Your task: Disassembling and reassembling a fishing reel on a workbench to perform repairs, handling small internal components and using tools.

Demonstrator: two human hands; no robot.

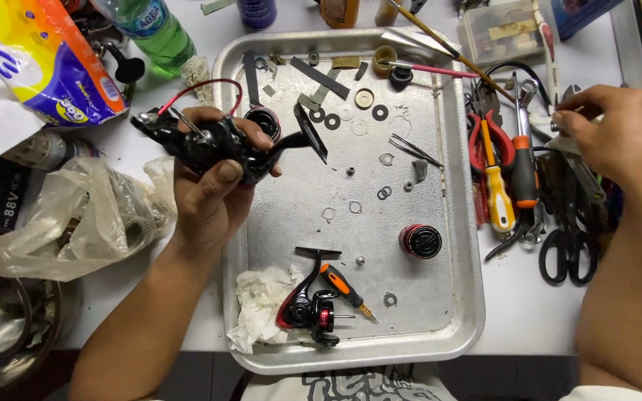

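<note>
Left hand [206,194] clamps glossy black fishing-reel body [213,142] upper left, lifted over dented metal tray [451,297], likely for inspection | right hand [622,134] right edge, fingertips pinching small part above scattered hand tools [518,167] | loose washers kept inside tray

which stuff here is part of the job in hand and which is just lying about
In hand:
- black reel body, held in left hand
- tool pile, under right hand
- washers on metal tray
- small screwdriver

Lying about:
- green bottle
- plastic bag
- steel bowl
</note>
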